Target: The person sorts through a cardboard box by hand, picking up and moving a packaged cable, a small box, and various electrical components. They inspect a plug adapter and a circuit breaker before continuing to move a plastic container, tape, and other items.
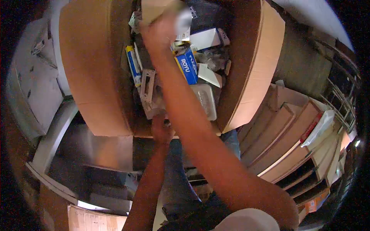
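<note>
My right hand (162, 32) reaches over the far part of an open cardboard box (252, 81), smeared by motion. Its fingers appear closed on a blurred round white object (184, 21), whose kind I cannot make out. At the near edge of the box, my left hand (162, 131) is closed, with a small dark bit showing at its fingers. Just beyond it lie crumpled clear plastic (153, 107) and a grey slotted bracket (147, 85). A blue ROYU carton (186, 65) lies beneath the right forearm's far end, beside a white plate (209, 75).
Inside the box are also a blue-and-yellow packet (133, 65), a pale tray-like piece (205, 101) and a white carton (205, 39). Folded cardboard sheets (277, 142) stand at the right. Another cardboard box (94, 219) sits at the lower left.
</note>
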The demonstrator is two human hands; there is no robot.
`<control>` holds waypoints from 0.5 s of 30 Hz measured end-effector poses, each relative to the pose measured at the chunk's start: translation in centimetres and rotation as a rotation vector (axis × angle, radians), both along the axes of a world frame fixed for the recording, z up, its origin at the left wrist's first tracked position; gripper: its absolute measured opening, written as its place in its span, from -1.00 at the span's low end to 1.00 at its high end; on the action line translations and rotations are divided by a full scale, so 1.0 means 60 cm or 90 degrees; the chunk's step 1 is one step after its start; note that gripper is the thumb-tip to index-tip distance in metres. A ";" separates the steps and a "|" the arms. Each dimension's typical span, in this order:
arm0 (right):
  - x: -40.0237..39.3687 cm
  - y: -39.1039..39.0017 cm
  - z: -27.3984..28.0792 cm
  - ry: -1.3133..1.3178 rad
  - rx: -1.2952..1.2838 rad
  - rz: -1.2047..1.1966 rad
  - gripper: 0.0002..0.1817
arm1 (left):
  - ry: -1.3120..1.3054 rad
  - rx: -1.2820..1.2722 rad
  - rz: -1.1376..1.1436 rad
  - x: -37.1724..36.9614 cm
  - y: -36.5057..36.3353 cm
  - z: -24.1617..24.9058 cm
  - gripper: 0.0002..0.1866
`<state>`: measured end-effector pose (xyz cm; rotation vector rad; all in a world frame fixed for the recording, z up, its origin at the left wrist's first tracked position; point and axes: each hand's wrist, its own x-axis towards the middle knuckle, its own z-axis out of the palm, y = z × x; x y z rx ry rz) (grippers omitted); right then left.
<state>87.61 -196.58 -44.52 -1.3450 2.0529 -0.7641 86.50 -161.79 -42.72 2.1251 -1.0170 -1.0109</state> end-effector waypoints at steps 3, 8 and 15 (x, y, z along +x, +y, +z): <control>0.009 0.002 0.014 -0.005 0.132 0.136 0.12 | 0.054 0.033 0.001 0.019 0.009 -0.006 -0.64; -0.006 0.025 -0.002 -0.013 0.123 0.165 0.28 | -0.024 0.034 -0.089 0.016 -0.009 0.011 -0.66; 0.011 -0.001 -0.012 -0.054 0.135 0.058 0.38 | -0.187 -0.031 -0.175 0.013 -0.045 0.044 -0.69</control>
